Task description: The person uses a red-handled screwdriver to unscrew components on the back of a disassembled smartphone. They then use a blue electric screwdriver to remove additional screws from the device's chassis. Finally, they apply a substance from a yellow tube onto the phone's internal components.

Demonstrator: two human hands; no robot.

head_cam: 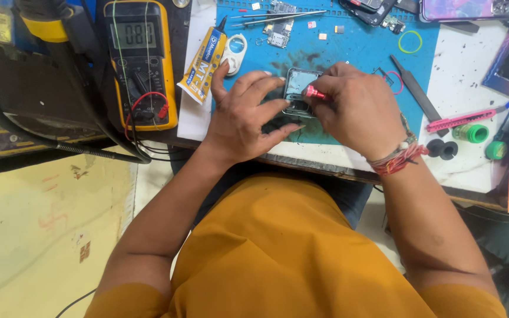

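Blue mat, smudged black near the middle. Yellow multimeter with grey display, red and black leads. Glue tube: yellow and white, black nozzle. Red-handled screwdriver. Pink tool; green caps. Yellow-green ring. Red-and-white thread wristband. Mustard-orange shirt. White worktop, dark-speckled.

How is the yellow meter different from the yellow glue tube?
The yellow meter is big, boxy and has a screen, while the glue tube is slim with a black pointed cap. The meter has wires lying on it; the tube has none. Both lie flat, left of the left hand.
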